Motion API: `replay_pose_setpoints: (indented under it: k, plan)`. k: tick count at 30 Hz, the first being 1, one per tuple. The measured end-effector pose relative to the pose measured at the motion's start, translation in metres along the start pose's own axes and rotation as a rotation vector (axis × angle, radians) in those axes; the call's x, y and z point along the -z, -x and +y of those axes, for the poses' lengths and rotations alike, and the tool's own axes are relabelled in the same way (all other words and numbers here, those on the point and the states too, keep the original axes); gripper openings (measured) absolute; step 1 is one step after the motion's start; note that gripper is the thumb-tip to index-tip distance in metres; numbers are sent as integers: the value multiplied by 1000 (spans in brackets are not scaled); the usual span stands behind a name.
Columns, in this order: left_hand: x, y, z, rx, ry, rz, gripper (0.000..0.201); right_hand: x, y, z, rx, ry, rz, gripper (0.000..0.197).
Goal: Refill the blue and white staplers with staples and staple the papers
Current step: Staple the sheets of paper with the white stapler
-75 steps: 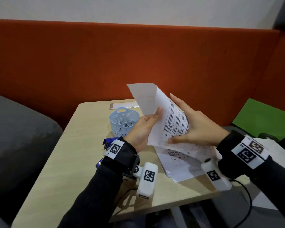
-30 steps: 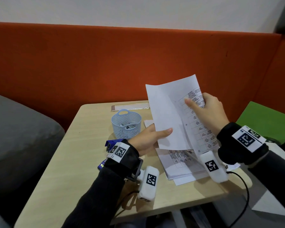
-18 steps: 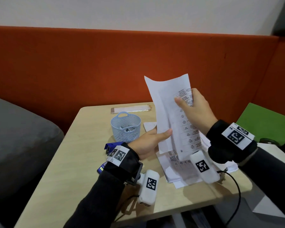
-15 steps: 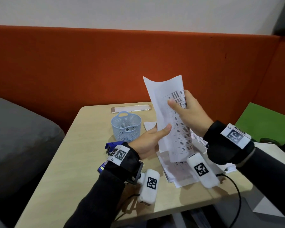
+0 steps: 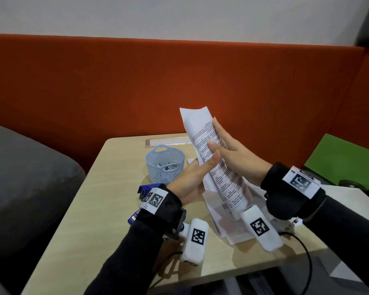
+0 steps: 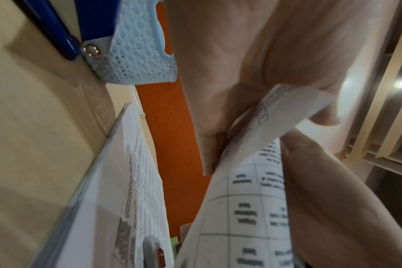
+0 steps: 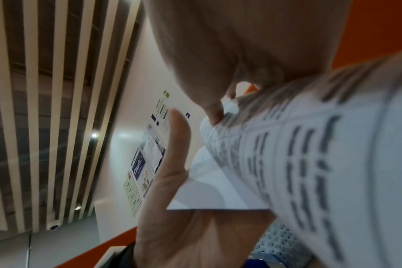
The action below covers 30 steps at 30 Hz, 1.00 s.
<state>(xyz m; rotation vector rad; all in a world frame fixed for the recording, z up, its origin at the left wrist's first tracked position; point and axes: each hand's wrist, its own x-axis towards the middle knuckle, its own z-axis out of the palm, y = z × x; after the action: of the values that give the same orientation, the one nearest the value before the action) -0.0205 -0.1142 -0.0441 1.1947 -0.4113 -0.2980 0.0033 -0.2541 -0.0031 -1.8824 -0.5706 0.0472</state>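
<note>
A sheaf of printed papers (image 5: 227, 184) stands curled lengthwise into a loose roll above the table, held by both hands. My left hand (image 5: 200, 171) pinches its left edge between thumb and fingers; the left wrist view shows the papers (image 6: 248, 199) caught in that pinch. My right hand (image 5: 222, 145) lies along the right side, fingers straight behind the sheets and thumb pressed on the print. A blue stapler (image 5: 147, 188) lies on the table, half hidden behind my left wrist. More papers (image 5: 232, 222) lie stacked under the roll. No white stapler shows clearly.
A light blue mesh basket (image 5: 164, 165) with small items stands behind the left hand. A flat pale object (image 5: 168, 142) lies at the wooden table's (image 5: 98, 209) far edge. An orange seat back rises behind, a grey cushion lies left, a green panel (image 5: 345, 160) right.
The sheets have curled from a flat spread into a narrow roll. My right hand came down and left along them, and my left thumb shifted up onto the front.
</note>
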Motion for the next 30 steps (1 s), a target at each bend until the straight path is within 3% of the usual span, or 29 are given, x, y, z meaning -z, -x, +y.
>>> replay_pose_setpoints:
  k: [3, 8, 13, 17, 21, 24, 27, 30]
  plan:
    - [4, -1, 0, -20, -12, 49, 18, 3, -4, 5, 23, 106, 192, 71]
    - [6, -4, -2, 8, -47, 130, 20, 16, -12, 7, -42, 67, 324, 79]
    - [11, -6, -2, -18, -46, 248, 21, 12, -6, 0, -44, -28, 243, 57]
    - [17, -8, -2, -146, 51, 366, 30, 8, 8, 3, -19, 80, 137, 35]
    - [17, -9, 0, -198, 138, 377, 23, 4, 24, 12, 1, 171, 124, 52]
    - [20, -8, 1, -196, 134, 356, 24, 3, 31, 13, 45, 237, 162, 46]
    - [20, -6, 9, -232, 98, 338, 38, 7, 38, 9, 70, 374, 196, 41]
    - [22, 0, 27, -274, 136, 401, 48, 12, 46, 1, 71, 437, 149, 38]
